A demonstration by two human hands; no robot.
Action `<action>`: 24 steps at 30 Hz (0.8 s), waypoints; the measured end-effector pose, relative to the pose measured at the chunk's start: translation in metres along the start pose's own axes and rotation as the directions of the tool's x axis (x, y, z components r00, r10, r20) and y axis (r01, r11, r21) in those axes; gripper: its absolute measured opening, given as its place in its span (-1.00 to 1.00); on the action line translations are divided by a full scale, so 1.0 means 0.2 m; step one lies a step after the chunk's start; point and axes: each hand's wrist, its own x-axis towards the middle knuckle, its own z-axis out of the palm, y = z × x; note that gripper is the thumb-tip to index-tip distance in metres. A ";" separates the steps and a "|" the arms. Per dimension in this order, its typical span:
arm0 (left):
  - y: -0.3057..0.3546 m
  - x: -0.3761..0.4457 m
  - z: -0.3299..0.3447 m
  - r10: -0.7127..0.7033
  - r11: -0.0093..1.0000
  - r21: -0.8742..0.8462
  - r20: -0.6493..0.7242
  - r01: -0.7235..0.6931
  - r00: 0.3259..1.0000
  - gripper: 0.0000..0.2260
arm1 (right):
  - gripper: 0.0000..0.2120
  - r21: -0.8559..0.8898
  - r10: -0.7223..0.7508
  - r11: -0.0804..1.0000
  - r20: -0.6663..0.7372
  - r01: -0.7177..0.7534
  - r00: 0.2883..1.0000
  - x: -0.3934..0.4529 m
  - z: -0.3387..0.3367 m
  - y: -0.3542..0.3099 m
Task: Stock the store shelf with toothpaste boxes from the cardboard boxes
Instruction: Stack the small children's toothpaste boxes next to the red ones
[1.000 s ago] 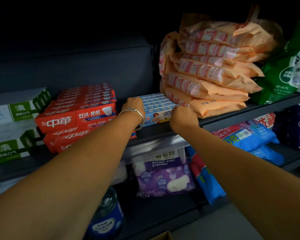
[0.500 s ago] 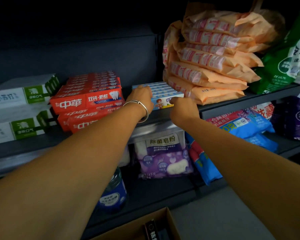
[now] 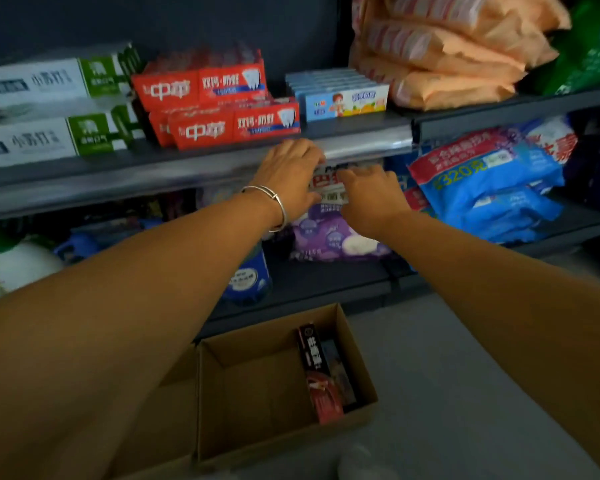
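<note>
Both hands empty, loosely spread: left hand (image 3: pixel 288 174), right hand (image 3: pixel 371 195) below the shelf (image 3: pixel 187 168). Between loads; next, reach to the cardboard box (image 3: pixel 257 348) for the dark toothpaste box (image 3: pixel 317 372).

Dim aisle, dark back panel (image 3: pixel 222 22), seemingly grey floor (image 3: pixel 447 393)

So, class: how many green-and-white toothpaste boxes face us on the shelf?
2: upper green-and-white box at the shelf's far left, lower green-and-white box directly beneath it. More may be hidden behind them.
</note>
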 end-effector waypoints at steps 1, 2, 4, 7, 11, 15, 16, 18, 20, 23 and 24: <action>0.01 -0.05 0.03 -0.004 1.000 0.008 0.031 0.003 1.000 -0.51 | -0.54 -0.014 0.008 1.000 0.034 -0.008 0.999 -0.04 0.04 -0.01; 0.02 -0.10 0.07 -0.009 1.000 0.019 0.060 0.008 0.998 -0.50 | -0.53 -0.028 0.018 0.999 0.064 -0.016 0.998 -0.07 0.08 -0.02; 0.03 -0.18 0.16 -0.013 0.999 0.042 0.111 0.009 0.994 -0.47 | -0.49 -0.042 0.036 0.999 0.108 -0.032 0.994 -0.14 0.16 -0.03; 0.04 -0.28 0.29 -0.025 0.999 0.039 0.183 0.018 0.983 -0.42 | -0.45 -0.068 0.036 0.997 0.173 -0.025 0.984 -0.21 0.29 -0.05; 0.03 -0.39 0.48 -0.044 0.998 0.051 0.266 0.032 0.963 -0.39 | -0.43 -0.109 0.035 0.994 0.234 -0.010 0.972 -0.28 0.49 -0.07; 0.02 -0.47 0.67 -0.042 0.999 0.022 0.325 0.037 0.945 -0.38 | -0.45 -0.089 0.039 0.996 0.266 -0.016 0.963 -0.34 0.69 -0.09; 0.02 -0.49 0.71 -0.039 0.999 0.009 0.336 0.038 0.941 -0.38 | -0.46 -0.081 0.036 0.997 0.273 -0.014 0.961 -0.35 0.74 -0.10; 0.02 -0.53 0.81 -0.039 0.999 -0.010 0.361 0.046 0.932 -0.38 | -0.46 -0.074 0.033 0.997 0.296 -0.012 0.955 -0.37 0.84 -0.11; 0.01 -0.58 0.90 -0.043 0.998 -0.025 0.392 0.058 0.919 -0.38 | -0.45 -0.073 0.032 0.997 0.326 -0.008 0.945 -0.38 0.93 -0.11; 0.00 -0.66 1.05 -0.040 0.997 -0.037 0.438 0.062 0.898 -0.38 | -0.44 -0.064 0.013 0.998 0.381 0.012 0.924 -0.42 1.07 -0.11; -0.01 -0.68 1.10 -0.036 0.997 -0.040 0.454 0.061 0.890 -0.38 | -0.44 -0.054 0.005 0.998 0.400 0.019 0.917 -0.43 1.11 -0.11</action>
